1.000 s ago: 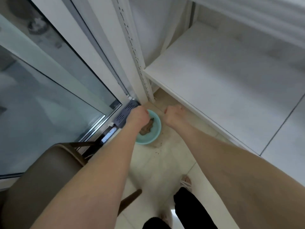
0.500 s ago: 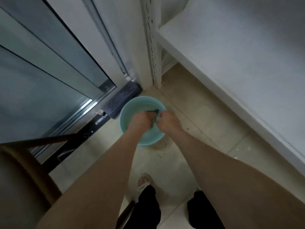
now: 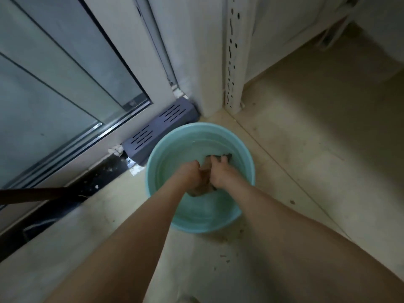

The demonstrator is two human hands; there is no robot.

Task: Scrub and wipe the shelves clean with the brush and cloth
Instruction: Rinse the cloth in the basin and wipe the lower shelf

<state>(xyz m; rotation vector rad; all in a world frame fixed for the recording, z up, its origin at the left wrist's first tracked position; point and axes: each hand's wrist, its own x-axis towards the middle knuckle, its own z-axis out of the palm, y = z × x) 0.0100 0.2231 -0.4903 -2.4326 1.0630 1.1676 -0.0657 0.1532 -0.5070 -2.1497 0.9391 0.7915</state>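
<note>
A teal basin [image 3: 153, 171] with water stands on the tiled floor. Both my hands are inside it. My left hand [image 3: 189, 174] and my right hand [image 3: 220, 173] are closed side by side on a wet brown cloth [image 3: 202, 189], whose dark end [image 3: 218, 157] sticks out past my right fingers. No brush is in view. The white perforated shelf post [image 3: 232, 62] rises just behind the basin; the shelf boards are out of view.
A sliding glass door [image 3: 54, 95] fills the left side, with a dark floor track [image 3: 65, 193] and a grey vented cover [image 3: 157, 130] next to the basin. A dark chair rail [image 3: 37, 194] reaches in from the left. Open floor [image 3: 317, 149] lies to the right.
My head has dropped much closer to the basin. My right hand joined the left on the cloth, and both now grip it lower in the water.
</note>
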